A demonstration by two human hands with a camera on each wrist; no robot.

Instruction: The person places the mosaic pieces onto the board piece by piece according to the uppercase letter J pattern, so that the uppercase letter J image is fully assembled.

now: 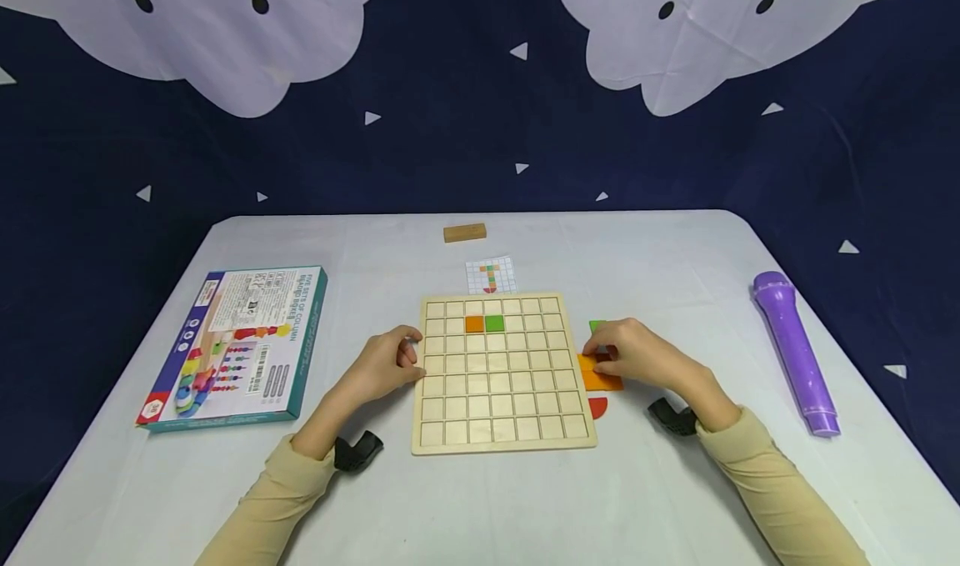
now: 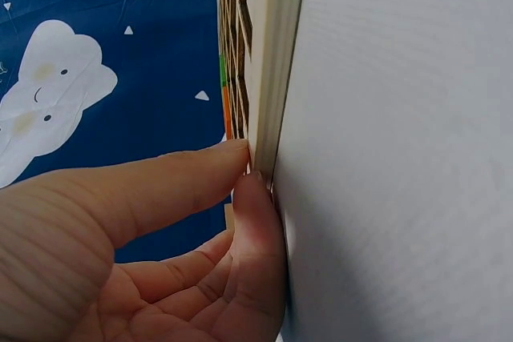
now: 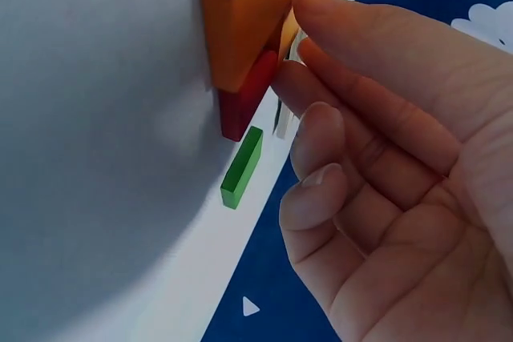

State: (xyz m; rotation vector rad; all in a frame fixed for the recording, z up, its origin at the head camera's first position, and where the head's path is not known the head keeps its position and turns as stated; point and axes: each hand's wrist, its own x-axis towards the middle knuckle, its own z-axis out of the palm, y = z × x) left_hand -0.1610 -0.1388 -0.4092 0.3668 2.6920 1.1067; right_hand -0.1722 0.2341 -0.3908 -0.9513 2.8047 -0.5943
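A wooden grid board lies flat in the head view, with an orange square and a green square side by side in its upper cells. My left hand holds the board's left edge, thumb and finger meeting there in the left wrist view. At the board's right side, my right hand pinches an orange block between thumb and finger; the fingers partly hide it. Another orange block lies beside it. A red half-round block and a green block lie close by.
Beyond the board lie a pattern card and a small wooden block. A boxed toy set is at the left; a purple cylinder lies at the right. White cloth covers the table.
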